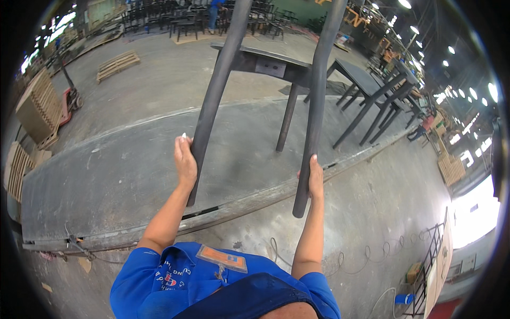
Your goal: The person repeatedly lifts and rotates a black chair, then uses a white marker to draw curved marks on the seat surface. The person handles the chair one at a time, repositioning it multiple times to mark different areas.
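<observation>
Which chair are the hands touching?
The nearest dark chair: left hand and right hand are on its long posts. Chairs farther right stand clear of both hands.

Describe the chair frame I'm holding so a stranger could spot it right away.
Find the long grey platform crossing the view. At its near edge, between the left hand and right hand, is a dark chair frame with two long posts. Unlike the chairs standing farther right, it is held by hand.

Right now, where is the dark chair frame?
In the head view, the chair frame is at upper centre, held between the left hand and right hand, over the grey platform.
</observation>
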Available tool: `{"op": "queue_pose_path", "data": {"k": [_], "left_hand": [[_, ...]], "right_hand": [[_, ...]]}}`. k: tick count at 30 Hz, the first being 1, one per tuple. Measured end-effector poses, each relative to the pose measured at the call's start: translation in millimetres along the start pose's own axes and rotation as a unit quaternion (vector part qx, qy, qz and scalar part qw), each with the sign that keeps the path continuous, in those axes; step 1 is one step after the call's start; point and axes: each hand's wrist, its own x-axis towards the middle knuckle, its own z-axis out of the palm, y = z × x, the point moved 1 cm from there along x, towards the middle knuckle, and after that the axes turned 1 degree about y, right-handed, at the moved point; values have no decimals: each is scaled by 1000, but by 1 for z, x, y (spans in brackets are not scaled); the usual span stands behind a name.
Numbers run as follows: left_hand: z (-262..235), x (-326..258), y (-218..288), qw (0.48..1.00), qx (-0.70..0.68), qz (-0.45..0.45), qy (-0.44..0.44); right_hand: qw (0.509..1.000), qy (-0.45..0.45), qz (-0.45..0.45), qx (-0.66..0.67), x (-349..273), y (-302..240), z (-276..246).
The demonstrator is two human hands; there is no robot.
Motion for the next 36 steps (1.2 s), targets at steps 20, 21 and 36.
{"op": "queue_pose_path", "data": {"k": [20, 21, 36], "left_hand": [[72, 42, 26, 943, 227, 227, -90], [70, 39, 27, 943, 230, 221, -101], [45, 8, 27, 913, 273, 289, -92]], "right_hand": [[950, 206, -115, -204, 52, -30, 11], [899, 255, -209, -289, 46, -32, 17], [762, 292, -436, -380, 221, -214, 38]]}}
